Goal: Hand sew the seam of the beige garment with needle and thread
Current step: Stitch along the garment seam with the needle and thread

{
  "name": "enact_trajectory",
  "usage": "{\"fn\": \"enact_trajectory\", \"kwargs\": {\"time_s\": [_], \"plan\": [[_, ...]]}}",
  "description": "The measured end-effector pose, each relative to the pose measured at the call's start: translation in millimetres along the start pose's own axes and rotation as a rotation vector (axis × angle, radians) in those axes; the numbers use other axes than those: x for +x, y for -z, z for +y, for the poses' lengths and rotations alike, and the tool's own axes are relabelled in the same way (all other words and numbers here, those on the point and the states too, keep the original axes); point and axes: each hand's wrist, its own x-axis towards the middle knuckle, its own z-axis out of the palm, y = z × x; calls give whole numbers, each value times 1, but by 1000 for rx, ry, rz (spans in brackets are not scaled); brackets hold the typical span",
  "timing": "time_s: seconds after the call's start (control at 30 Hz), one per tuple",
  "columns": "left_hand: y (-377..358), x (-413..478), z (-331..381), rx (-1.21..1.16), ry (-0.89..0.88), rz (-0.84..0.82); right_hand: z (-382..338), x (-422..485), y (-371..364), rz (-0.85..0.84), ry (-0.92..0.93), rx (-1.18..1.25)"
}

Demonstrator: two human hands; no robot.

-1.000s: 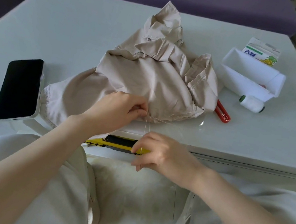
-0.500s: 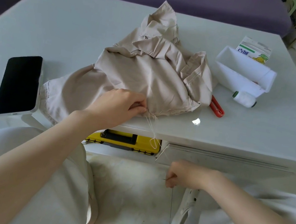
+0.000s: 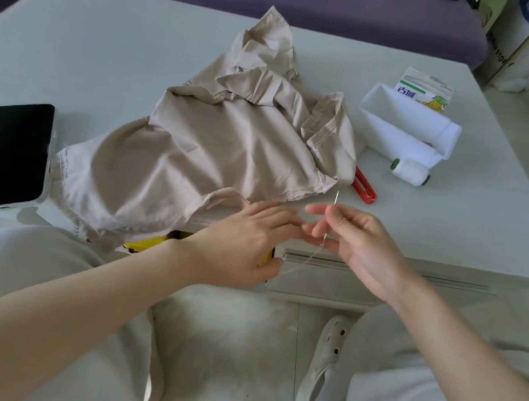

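Two hands meet right of centre, but biggest things first. The white bench (image 3: 106, 54) fills most of the frame. The beige garment (image 3: 214, 157) lies crumpled across the middle of it, with the near hem drooping over the front edge at lower left. The left hand (image 3: 251, 233) is flat with straight fingers, grip open, holding nothing, just beside the hem. The right hand (image 3: 360, 243) has its grip pinched on the needle (image 3: 333, 208), which stands roughly upright. The thread (image 3: 301, 263) trails slack below it. My worry: nobody's pinning the cloth, so that slack could loop and knot on the next pull, or slide out of the eye.
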Motion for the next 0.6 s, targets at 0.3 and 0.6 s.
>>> {"fn": "enact_trajectory", "kwargs": {"time_s": [0.3,0.6], "plan": [[-10,1,4,-138,-80,-29,-19,1,13,381,122,353],[-6,2,15,-263,52,-15,-24,-5,5,379,53,455]]}}
